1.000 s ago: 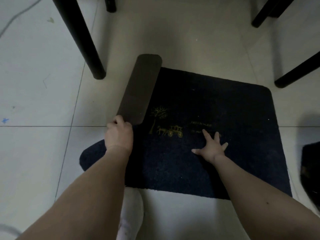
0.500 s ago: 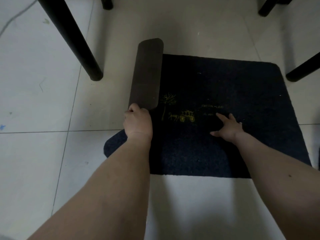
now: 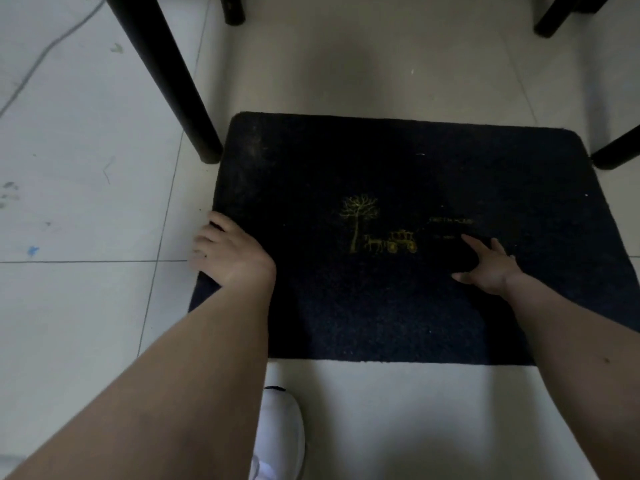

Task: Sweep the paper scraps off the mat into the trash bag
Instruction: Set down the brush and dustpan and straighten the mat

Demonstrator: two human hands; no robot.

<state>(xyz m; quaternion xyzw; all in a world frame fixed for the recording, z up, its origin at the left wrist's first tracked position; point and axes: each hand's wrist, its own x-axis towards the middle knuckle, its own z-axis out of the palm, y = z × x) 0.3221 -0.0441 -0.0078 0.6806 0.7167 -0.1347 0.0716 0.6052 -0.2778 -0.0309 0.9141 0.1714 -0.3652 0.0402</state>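
Note:
The dark mat (image 3: 398, 306), printed with a yellow tree and carriage, lies flat on the tiled floor. My left hand (image 3: 227, 252) is at its left edge, thumb on top and fingers curled over the edge, a little blurred. On the mat right of the carriage, my right hand (image 3: 490, 268) presses down with fingers spread. Only a few tiny white paper specks show on the mat, one near the far edge (image 3: 420, 154). No trash bag is in view.
Black furniture legs stand round the mat: one by its far left corner (image 3: 180, 98), one by its right edge (image 3: 616, 152), others at the top (image 3: 233, 10) (image 3: 557, 15). A white shoe (image 3: 280, 434) sits near the mat's front edge.
The mat's left edge, which my left hand held folded up and over, now lies flat on the floor. My right hand stayed pressed on the mat.

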